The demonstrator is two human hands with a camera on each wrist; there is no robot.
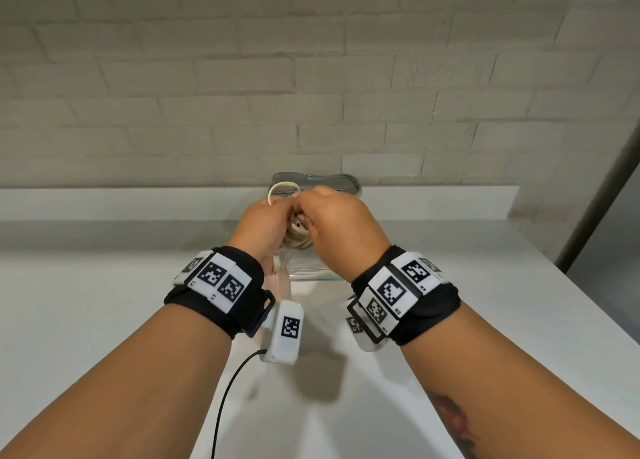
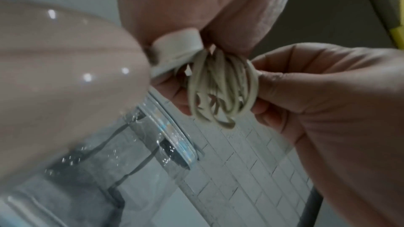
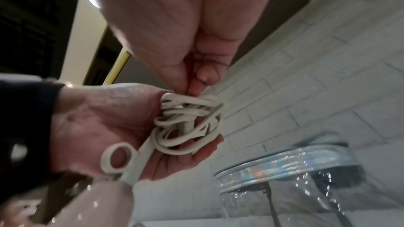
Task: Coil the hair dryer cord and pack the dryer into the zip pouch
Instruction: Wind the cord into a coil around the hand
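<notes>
Cream cord bundle could spring loose

Cream cord (image 3: 186, 125) sits looped in my left hand (image 1: 262, 223), fingers curled round it; my right hand (image 1: 341, 224) pinches the last turn. Slacken either and the coils unravel. The clear zip pouch (image 1: 313, 268) waits at 12 o'clock on the bench (image 1: 104, 302).

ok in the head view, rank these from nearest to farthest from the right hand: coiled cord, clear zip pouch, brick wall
1. coiled cord: right hand pinches it, with the left hand holding the bundle beside it.
2. clear zip pouch: on the counter just below and behind the hands.
3. brick wall: farthest, rising beyond the counter's back ledge.
</notes>
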